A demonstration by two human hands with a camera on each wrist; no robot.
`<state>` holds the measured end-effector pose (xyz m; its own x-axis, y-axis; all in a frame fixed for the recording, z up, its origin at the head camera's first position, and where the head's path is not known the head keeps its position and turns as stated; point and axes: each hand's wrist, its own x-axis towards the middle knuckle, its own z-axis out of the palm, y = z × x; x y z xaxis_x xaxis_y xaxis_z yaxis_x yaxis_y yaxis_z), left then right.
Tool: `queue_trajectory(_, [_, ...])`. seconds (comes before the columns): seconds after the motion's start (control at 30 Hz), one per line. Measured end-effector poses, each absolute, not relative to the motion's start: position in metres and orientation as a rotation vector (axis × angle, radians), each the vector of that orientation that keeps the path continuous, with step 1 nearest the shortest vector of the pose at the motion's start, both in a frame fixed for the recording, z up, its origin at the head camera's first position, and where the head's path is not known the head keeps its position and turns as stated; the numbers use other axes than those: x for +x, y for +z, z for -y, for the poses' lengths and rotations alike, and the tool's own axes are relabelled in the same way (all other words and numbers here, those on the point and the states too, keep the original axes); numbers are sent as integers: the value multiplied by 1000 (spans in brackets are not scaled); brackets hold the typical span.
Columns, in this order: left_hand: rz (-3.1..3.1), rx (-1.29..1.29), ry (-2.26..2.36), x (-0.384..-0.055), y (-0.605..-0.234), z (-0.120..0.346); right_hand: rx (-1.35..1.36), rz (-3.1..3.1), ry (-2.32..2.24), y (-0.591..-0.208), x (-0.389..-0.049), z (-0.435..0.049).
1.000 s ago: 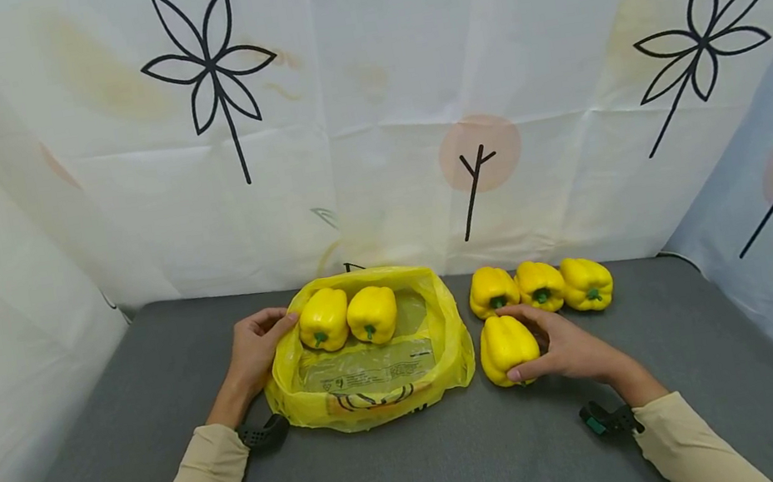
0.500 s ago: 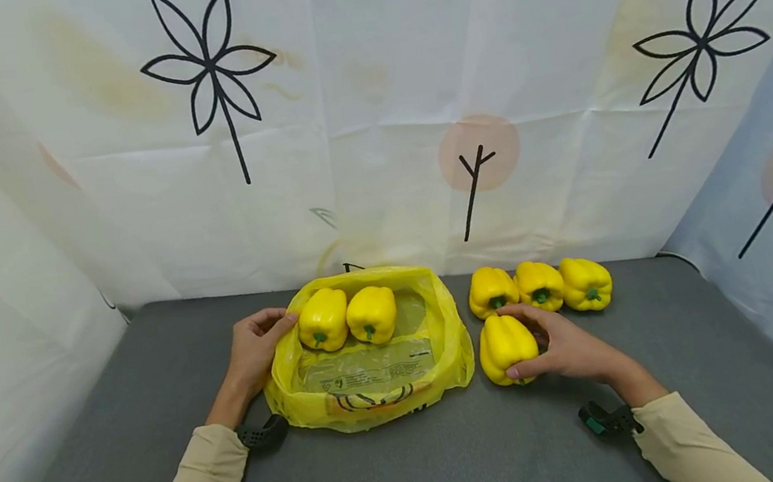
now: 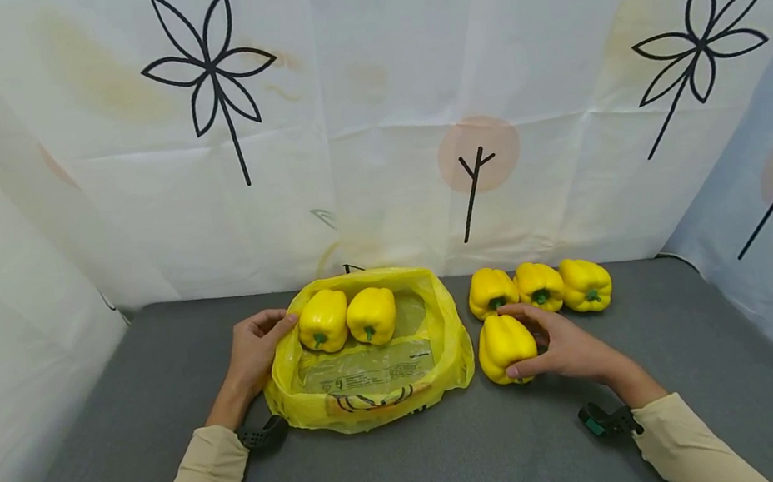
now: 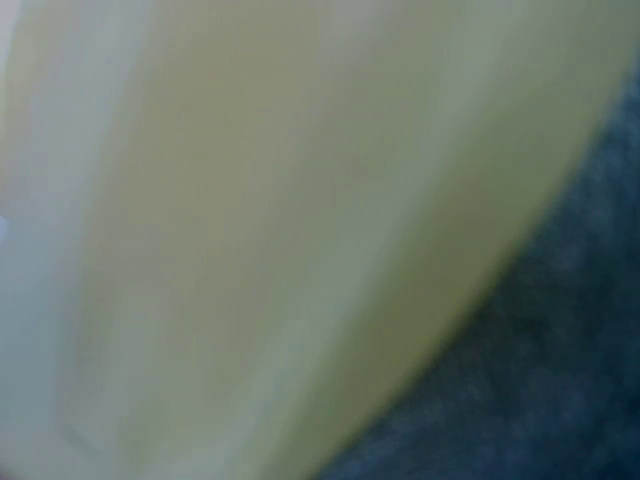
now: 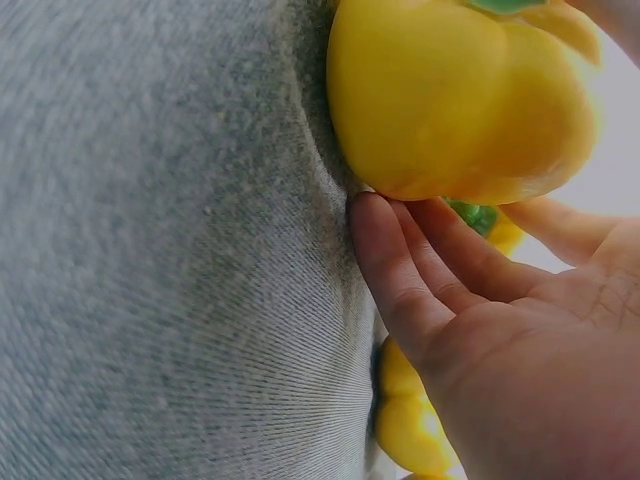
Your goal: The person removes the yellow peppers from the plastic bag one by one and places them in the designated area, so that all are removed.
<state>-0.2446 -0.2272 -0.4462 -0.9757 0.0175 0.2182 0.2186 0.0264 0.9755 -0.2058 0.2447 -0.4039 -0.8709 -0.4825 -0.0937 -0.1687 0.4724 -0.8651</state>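
Note:
In the head view, an open yellow plastic bag point(image 3: 376, 411) lies on the grey cloth with two yellow bell peppers point(image 3: 323, 321) side by side at its back left. My left hand point(image 3: 258, 356) pinches the bag's left rim between thumb and fingers. Blurred yellow plastic point(image 4: 280, 220) fills most of the left wrist view. Right of the bag, my right hand point(image 3: 561, 344) grips another yellow bell pepper point(image 3: 505, 347), thumb in front and fingers behind. In the right wrist view, the fingertips point(image 5: 375, 225) sit against this pepper point(image 5: 450, 100), close over the cloth.
Three more yellow bell peppers point(image 3: 539, 286) stand in a row behind my right hand, green stems facing me. A white patterned curtain point(image 3: 366, 109) rises along the back edge of the grey-covered table point(image 3: 424, 479) and along both sides.

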Motion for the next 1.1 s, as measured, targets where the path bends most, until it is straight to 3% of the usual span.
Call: queue_trajectory(1.1, [2138,-223,-2084,-245,-448,228,-626,-2518,-1318,-383,-200,-253])
